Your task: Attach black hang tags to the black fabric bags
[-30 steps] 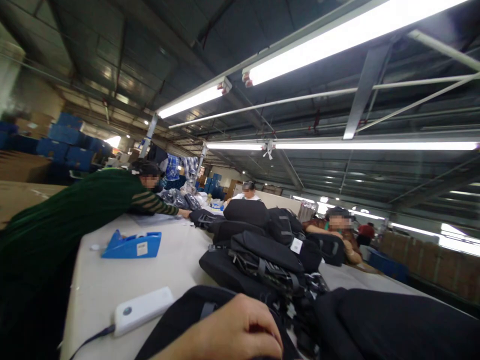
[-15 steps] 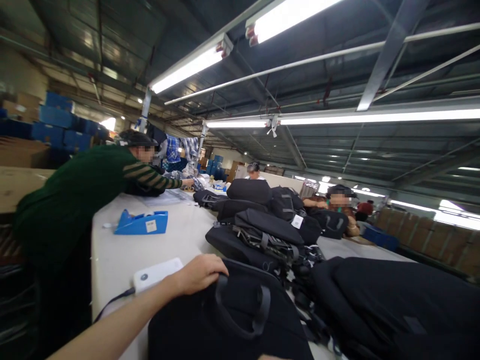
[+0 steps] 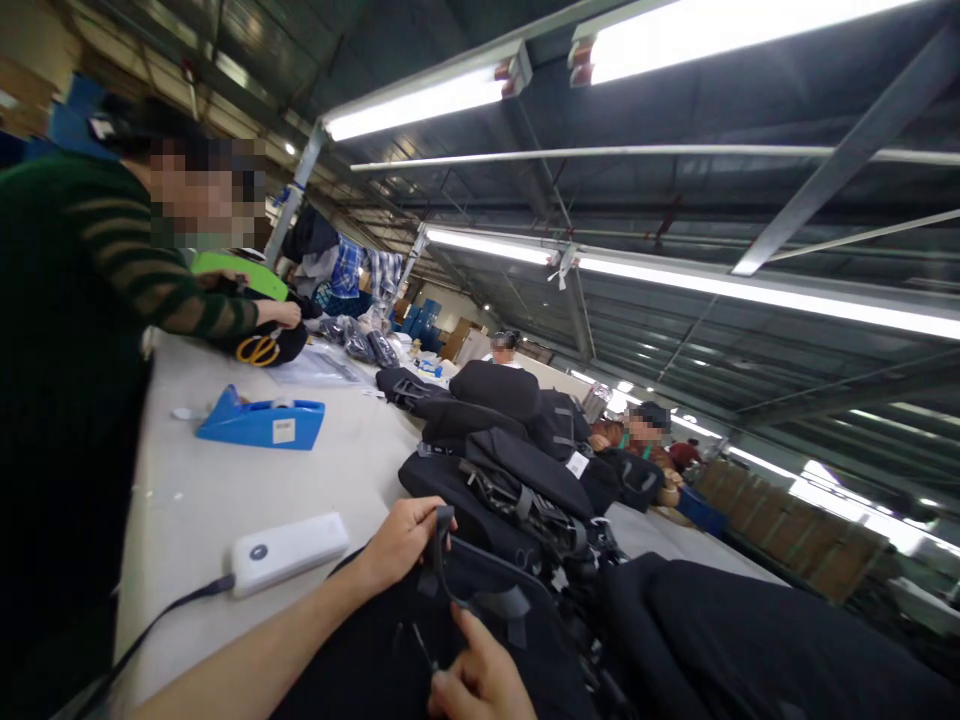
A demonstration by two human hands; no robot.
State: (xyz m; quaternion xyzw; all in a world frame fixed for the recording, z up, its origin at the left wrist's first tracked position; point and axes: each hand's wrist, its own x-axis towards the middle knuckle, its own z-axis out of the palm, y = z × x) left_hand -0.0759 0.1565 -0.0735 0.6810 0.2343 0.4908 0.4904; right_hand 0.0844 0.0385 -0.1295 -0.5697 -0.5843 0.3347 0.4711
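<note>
Black bag [image 3: 465, 640], lying on the white table [image 3: 225, 500] nearest the wearer, its strap [image 3: 439, 545] pinched in the closed left hand [image 3: 401, 540], right hand [image 3: 476, 680] curled on the fabric, white power bank [image 3: 289, 552] beside, piled bags [image 3: 510, 470] behind.

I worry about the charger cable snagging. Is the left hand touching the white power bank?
Apart. The head view shows bare table between the left hand, which grips the black bag's strap, and the white power bank.
</note>
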